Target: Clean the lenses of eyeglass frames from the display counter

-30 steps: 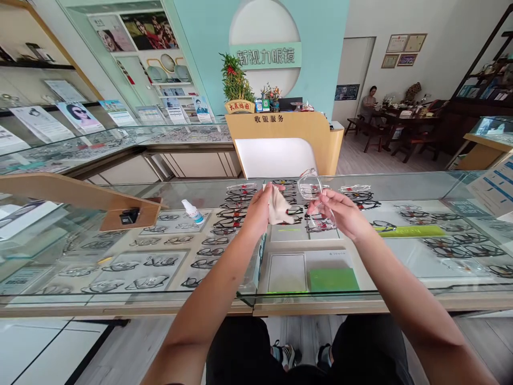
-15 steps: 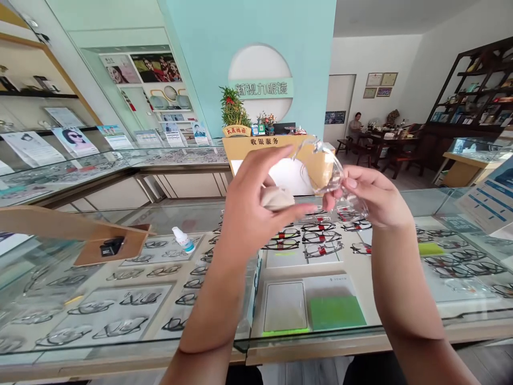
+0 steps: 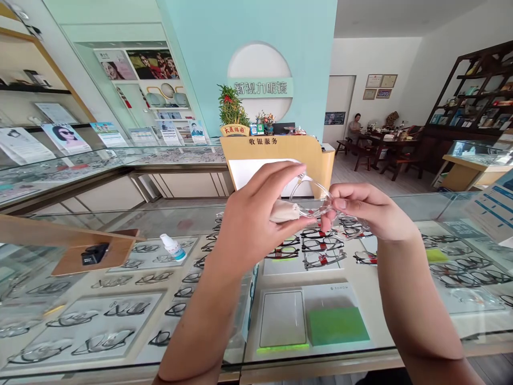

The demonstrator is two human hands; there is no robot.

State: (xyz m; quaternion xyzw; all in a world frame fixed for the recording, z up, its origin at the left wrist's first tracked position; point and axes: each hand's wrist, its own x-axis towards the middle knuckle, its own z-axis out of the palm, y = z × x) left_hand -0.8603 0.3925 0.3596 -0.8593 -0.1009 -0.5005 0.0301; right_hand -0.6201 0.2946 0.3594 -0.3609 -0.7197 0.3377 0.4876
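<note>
Above the glass counter, my right hand (image 3: pixel 360 208) pinches a pair of clear-framed eyeglasses (image 3: pixel 316 187) between thumb and fingers, near the middle of the frame. My left hand (image 3: pixel 260 214) is curled around a folded whitish cloth (image 3: pixel 284 210) that shows between its thumb and fingers. Its fingertips reach the rim of the near lens, and the cloth lies close against that rim; whether it touches the lens I cannot tell. Part of the eyeglasses hangs beyond my right fingers. A small white spray bottle (image 3: pixel 173 248) with a blue label stands on the counter to the left.
Rows of eyeglasses (image 3: pixel 323 244) lie inside the glass display counter (image 3: pixel 240 369), with a green box (image 3: pixel 337 325) near the front. A wooden stand (image 3: pixel 94 251) is at the left. Farther back are a cashier desk (image 3: pixel 326 166) and a seated person (image 3: pixel 355 127).
My hands have come lower and closer together. My left fingers and the cloth now meet the near lens rim, where a gap showed before. The view has shifted slightly.
</note>
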